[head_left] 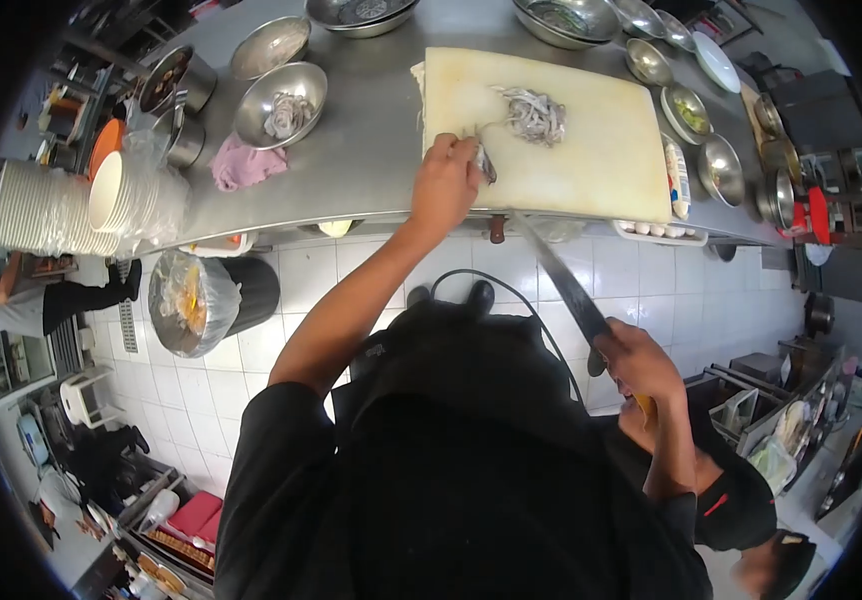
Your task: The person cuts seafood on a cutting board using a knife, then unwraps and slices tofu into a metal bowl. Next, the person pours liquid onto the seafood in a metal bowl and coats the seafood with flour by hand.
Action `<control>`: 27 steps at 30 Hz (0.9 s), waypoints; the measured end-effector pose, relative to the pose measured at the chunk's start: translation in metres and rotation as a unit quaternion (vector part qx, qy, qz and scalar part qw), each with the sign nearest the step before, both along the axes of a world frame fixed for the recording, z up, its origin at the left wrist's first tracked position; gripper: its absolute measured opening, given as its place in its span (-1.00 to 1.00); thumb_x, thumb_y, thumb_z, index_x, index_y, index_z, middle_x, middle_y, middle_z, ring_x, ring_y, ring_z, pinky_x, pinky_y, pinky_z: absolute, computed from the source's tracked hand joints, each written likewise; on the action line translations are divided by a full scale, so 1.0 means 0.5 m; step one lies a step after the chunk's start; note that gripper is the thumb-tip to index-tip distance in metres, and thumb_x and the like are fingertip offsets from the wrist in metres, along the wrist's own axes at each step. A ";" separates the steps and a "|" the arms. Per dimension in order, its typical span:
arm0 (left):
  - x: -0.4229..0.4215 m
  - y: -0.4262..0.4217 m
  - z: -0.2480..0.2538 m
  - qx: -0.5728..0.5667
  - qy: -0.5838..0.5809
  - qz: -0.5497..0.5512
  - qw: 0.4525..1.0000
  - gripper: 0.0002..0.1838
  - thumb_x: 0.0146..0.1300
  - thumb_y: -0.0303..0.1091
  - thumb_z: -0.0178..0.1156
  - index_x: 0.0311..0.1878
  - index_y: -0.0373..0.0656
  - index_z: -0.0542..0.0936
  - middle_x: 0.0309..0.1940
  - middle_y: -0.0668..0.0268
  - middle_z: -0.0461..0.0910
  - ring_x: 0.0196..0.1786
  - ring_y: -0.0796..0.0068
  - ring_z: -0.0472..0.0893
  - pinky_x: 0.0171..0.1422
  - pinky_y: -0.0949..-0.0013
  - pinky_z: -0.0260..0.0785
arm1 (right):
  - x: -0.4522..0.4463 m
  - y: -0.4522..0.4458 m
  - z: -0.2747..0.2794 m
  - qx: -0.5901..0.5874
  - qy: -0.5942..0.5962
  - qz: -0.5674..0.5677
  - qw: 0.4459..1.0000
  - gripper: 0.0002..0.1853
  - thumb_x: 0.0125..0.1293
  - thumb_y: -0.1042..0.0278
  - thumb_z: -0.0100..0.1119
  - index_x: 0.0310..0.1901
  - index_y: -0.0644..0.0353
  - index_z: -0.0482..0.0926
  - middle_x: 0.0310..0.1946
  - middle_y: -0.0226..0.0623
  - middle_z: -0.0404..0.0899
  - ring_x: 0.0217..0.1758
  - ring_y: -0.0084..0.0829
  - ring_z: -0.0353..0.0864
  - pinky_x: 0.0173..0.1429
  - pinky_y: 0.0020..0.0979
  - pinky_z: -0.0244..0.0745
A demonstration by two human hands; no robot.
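Observation:
On the left part of the cutting board (601, 150), my left hand (446, 180) has its fingers curled down on a small greyish piece of seafood (486, 162). Most of that piece is under or beside the fingertips, and its kind is not clear. A loose pile of grey-white seafood strips (535, 116) lies to the right of this hand on the board. My right hand (639, 362) is wrapped round the handle of a large kitchen knife (566, 280). Its long blade points up and left, away from the board's front edge and over the floor.
A steel bowl (281, 105) with similar pieces stands left, beside a pink cloth (248, 163). More bowls (721, 168) line the right side. Stacked white tubs (51, 210) sit at far left. A lined bin (216, 300) stands below. Another person (721, 490) is close behind my right arm.

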State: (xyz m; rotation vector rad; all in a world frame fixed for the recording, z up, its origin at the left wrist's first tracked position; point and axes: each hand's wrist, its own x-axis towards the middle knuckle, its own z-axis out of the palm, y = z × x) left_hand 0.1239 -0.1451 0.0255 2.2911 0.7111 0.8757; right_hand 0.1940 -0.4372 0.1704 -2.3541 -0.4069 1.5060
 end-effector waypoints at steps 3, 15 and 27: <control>0.021 -0.033 0.023 0.142 0.040 -0.009 0.989 -0.87 0.01 -0.47 0.22 -0.33 -0.22 0.65 -0.13 0.14 0.45 -0.23 0.06 0.51 -0.06 0.19 0.42 | 0.001 -0.005 -0.021 0.060 0.018 -0.107 0.992 -0.80 0.35 0.27 -0.04 -0.34 0.22 0.38 -0.71 -0.41 0.29 -0.79 -0.55 0.29 -0.68 -0.48 0.23; -0.001 0.179 0.056 -0.049 0.049 -0.014 0.998 -0.92 -0.09 -0.47 0.24 -0.48 -0.21 0.68 -0.49 0.15 0.63 -0.39 0.29 0.64 -0.25 0.32 0.46 | -0.045 0.012 -0.112 0.168 -0.007 -0.227 0.959 -0.79 0.35 0.26 -0.05 -0.39 0.19 0.35 -0.71 -0.39 0.32 -0.81 -0.53 0.32 -0.73 -0.46 0.23; -0.192 0.474 0.086 0.184 0.141 0.214 0.949 -0.73 -0.08 -0.28 0.31 -0.23 -0.02 0.70 -0.25 0.11 0.63 -0.14 0.12 0.58 0.05 0.19 0.41 | -0.035 -0.016 -0.106 0.182 -0.023 -0.253 0.950 -0.81 0.34 0.25 -0.07 -0.33 0.20 0.36 -0.69 -0.38 0.31 -0.82 -0.55 0.28 -0.76 -0.48 0.22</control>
